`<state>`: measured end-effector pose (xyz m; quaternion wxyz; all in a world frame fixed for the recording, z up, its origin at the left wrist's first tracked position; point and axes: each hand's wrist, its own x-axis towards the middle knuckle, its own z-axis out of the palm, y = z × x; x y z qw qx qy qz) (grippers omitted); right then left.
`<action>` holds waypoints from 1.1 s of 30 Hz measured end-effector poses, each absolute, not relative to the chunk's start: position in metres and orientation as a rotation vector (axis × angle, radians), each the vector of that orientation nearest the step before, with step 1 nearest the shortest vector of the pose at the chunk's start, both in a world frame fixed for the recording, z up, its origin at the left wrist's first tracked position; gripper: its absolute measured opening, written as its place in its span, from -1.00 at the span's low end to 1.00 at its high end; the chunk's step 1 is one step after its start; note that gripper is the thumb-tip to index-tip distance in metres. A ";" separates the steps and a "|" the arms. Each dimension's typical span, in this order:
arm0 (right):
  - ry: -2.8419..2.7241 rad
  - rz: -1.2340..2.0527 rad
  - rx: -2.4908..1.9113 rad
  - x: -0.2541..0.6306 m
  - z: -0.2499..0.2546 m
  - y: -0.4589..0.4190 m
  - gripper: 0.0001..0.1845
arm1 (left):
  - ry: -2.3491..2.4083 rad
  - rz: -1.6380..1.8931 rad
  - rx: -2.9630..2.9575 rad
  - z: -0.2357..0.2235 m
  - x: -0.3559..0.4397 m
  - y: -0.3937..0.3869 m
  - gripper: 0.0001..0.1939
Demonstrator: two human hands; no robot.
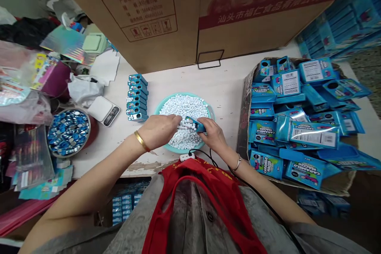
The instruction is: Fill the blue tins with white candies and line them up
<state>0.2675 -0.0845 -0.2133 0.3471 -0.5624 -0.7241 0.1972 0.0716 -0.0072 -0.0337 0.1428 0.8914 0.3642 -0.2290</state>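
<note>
Tabletop: white, worn point(226, 83), mid-frame; cluttered room, upper left
Right hand point(212, 134): gripping small blue box point(199, 126), frame centre
Left hand point(159, 130): fingers closed together at box's left end; pinched item unclear
Green bowl point(212, 112): beneath hands, full of white pellets point(184, 139)
Open carton point(243, 115): right, heaped with blue packs point(308, 168)
Box row point(137, 97): left of bowl
Large carton point(184, 47): top, blocking far side

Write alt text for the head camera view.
A right hand holds a small blue box over a green basin of white pellets, the left hand beside it. A row of blue boxes stands left; a carton of blue packs sits right.
</note>
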 end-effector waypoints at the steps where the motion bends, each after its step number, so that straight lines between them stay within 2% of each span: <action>1: -1.883 0.520 -1.453 0.267 -0.214 -0.085 -0.57 | 1.053 -0.700 2.580 -0.026 0.077 -0.008 -0.77; 5: -1.867 0.551 -1.445 0.265 -0.217 -0.087 -0.55 | 1.060 -0.673 2.599 -0.011 0.084 -0.015 -0.78; 9: -1.838 0.581 -1.467 0.269 -0.219 -0.086 -0.53 | 1.189 -0.526 2.580 -0.027 0.057 -0.015 -0.79; 12: -1.808 0.593 -1.486 0.276 -0.218 -0.085 -0.53 | 1.393 -0.541 2.467 -0.071 0.022 -0.014 -0.78; 16: -1.744 0.563 -1.510 0.289 -0.218 -0.086 -0.58 | 1.422 -0.704 2.206 -0.158 0.007 -0.027 -0.83; 19: -1.714 0.541 -1.525 0.297 -0.217 -0.086 -0.60 | 1.438 -0.519 2.101 -0.213 0.035 -0.040 -0.80; 22: -1.684 0.529 -1.542 0.299 -0.216 -0.087 -0.62 | 1.455 -0.384 2.077 -0.243 0.065 -0.046 -0.73; 27: -1.604 0.529 -1.581 0.296 -0.211 -0.088 -0.62 | 1.437 -0.266 2.044 -0.245 0.057 -0.044 -0.69; 33: -1.589 0.533 -1.582 0.299 -0.213 -0.090 -0.63 | 1.274 0.058 1.992 -0.194 0.019 -0.036 -0.71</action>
